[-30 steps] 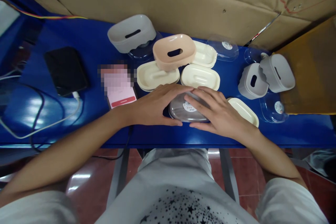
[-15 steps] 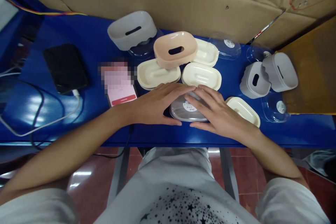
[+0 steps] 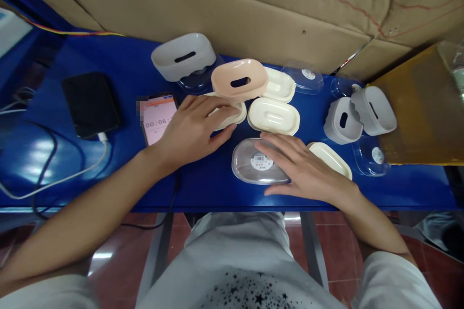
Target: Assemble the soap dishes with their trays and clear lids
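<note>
My left hand (image 3: 195,128) reaches over a cream tray (image 3: 237,115), its fingers apart and partly covering it. A peach slotted dish (image 3: 239,78) rests partly on that tray. In front of me lies a clear lid (image 3: 242,160) with a round label. My right hand (image 3: 295,164) is spread over the right end of this lid, fingers apart. Above the lid sits another cream tray (image 3: 274,116), and one more cream tray (image 3: 331,160) lies just right of my right hand.
A grey dish (image 3: 184,58) stands at the back left. Two grey dishes (image 3: 343,120) and clear lids (image 3: 373,156) are on the right, by a brown box (image 3: 416,111). At left are a phone (image 3: 159,116) and a cabled black device (image 3: 91,105).
My left hand has left the clear lid and moved left and up to the cream tray. My right hand stays over the lid. The camera view has shifted slightly.
</note>
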The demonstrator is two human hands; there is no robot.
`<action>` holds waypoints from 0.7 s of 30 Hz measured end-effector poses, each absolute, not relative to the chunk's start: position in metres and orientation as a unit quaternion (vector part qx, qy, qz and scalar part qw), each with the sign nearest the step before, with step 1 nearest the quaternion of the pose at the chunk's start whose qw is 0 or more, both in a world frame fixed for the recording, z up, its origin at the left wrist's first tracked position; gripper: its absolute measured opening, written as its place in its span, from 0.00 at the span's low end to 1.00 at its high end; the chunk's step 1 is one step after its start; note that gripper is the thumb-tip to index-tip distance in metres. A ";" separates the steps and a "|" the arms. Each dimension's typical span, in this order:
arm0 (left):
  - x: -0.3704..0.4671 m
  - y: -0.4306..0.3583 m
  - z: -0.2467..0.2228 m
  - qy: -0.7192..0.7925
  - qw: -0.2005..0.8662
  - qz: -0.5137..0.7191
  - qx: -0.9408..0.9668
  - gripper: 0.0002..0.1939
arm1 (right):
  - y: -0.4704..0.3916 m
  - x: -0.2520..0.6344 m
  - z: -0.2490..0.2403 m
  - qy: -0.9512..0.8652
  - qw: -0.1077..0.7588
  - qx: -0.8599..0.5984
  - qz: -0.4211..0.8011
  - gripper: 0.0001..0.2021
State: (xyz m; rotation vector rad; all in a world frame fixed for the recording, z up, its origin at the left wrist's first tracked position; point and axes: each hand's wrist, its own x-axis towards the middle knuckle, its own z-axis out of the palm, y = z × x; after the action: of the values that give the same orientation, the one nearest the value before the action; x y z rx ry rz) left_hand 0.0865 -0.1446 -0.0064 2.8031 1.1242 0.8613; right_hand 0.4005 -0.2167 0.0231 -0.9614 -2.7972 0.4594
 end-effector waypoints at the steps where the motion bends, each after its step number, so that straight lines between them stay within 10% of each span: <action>1: 0.087 -0.144 -0.007 0.367 -0.006 0.270 0.890 0.15 | -0.216 0.401 0.023 -0.930 0.076 -0.325 0.155 0.47; 15: 0.085 -0.141 -0.016 0.434 0.021 0.196 0.879 0.34 | -0.186 0.464 0.038 -0.849 0.226 -0.477 0.012 0.42; 21: 0.087 -0.143 -0.014 0.429 0.017 0.181 0.885 0.30 | -0.160 0.497 0.023 -0.776 0.164 -0.607 -0.044 0.41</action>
State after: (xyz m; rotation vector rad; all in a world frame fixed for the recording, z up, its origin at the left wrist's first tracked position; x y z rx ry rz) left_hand 0.0872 -0.1428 -0.0141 2.7514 1.3324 0.5630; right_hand 0.4973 -0.1597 0.0226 -1.7316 -2.2126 -0.1249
